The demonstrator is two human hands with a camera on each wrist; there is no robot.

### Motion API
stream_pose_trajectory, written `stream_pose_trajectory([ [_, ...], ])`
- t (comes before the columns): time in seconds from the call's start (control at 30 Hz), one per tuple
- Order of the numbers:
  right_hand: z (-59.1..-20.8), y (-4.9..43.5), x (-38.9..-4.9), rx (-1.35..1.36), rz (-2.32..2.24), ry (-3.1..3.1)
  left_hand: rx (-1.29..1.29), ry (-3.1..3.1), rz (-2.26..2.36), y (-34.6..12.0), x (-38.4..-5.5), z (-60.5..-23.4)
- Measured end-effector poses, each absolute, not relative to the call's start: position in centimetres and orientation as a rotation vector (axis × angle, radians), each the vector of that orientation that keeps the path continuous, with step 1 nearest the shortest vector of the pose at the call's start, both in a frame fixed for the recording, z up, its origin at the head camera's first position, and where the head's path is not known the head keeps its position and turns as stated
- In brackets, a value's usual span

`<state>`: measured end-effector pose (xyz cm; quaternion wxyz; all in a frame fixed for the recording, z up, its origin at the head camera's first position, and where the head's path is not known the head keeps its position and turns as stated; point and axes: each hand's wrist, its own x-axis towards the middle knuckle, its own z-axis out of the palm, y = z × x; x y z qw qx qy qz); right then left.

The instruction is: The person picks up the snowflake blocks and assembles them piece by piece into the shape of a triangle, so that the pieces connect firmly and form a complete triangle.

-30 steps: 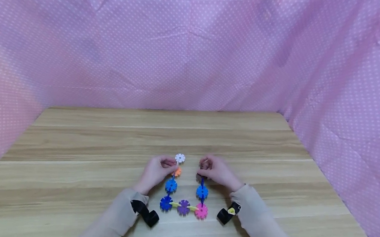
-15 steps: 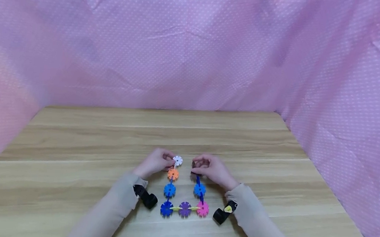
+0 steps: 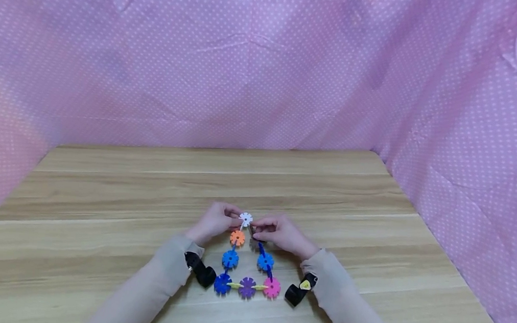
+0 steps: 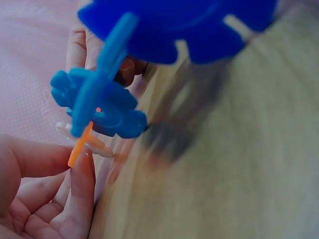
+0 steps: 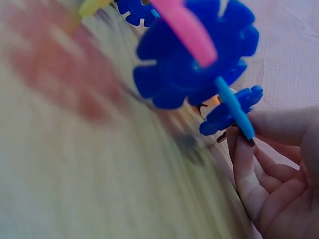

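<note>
Slotted plastic snowflake discs form a linked chain, narrowing almost to a triangle. My left hand pinches the far left end by the white disc, just beyond the orange disc. With thumb and fingertips, my right hand holds a brown disc at the other end, mostly covered by the fingers; its fingertips are right at the white disc's edge. Light blue discs sit on the left side and right side. Along the near side run a dark blue disc, a purple disc and a pink disc.
Yellow discs stand edge-on between the near ones. A wood-grain table lies under everything, with pink dotted cloth hanging behind and at the sides. Black wrist cameras sit on both cuffs.
My right hand has moved left with the brown end, closing the gap to the white disc. My left hand has shifted from beside the orange disc up to the white one.
</note>
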<state>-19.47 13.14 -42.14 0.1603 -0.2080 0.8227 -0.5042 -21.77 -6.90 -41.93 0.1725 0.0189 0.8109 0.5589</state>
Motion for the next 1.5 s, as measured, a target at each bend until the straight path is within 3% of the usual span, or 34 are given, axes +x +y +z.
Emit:
stream_pose_trajectory([
  [0.67, -42.7, 12.6, -19.3, -0.494, -1.419, 2.457, 0.083, 2.211, 1.572, -6.6, -21.8, -42.1],
  [1.1, -44.0, 12.3, -19.0, -0.590, -1.467, 2.593, 0.167, 2.324, 1.440, -6.4, -21.9, -42.4],
  [1.5, -44.2, 12.3, -19.9, -0.518, -1.482, 2.576, 0.173, 2.225, 1.587, -7.1, -21.9, -43.1],
])
